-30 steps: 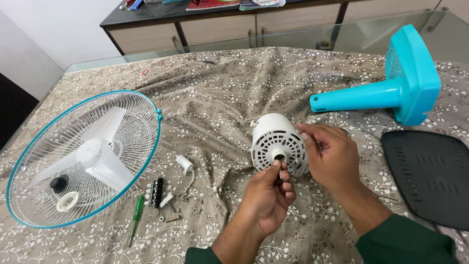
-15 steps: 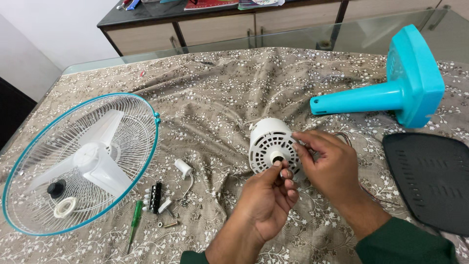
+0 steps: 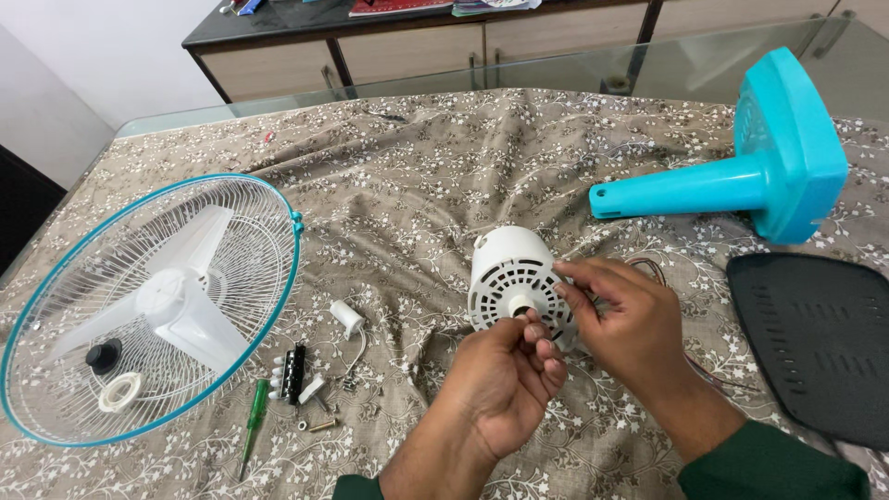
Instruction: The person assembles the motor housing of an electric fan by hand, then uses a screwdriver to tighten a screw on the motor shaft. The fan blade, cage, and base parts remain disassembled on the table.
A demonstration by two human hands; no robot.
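Covering the glass table (image 3: 648, 65), a brown floral cloth (image 3: 417, 176) fills mid-frame; left hand (image 3: 505, 384) pinches the white motor housing (image 3: 514, 278) hub, right hand (image 3: 625, 319) grips its side.

head-worn view, looking down (close), table (image 3: 417, 185)

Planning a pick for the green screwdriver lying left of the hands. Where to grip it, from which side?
Grip the screwdriver by its green handle, the thick upper part, coming straight down from above. It lies flat on the cloth, shaft pointing toward the viewer. Close across the handle from left and right; small screws lie close on its right, so keep the approach narrow.
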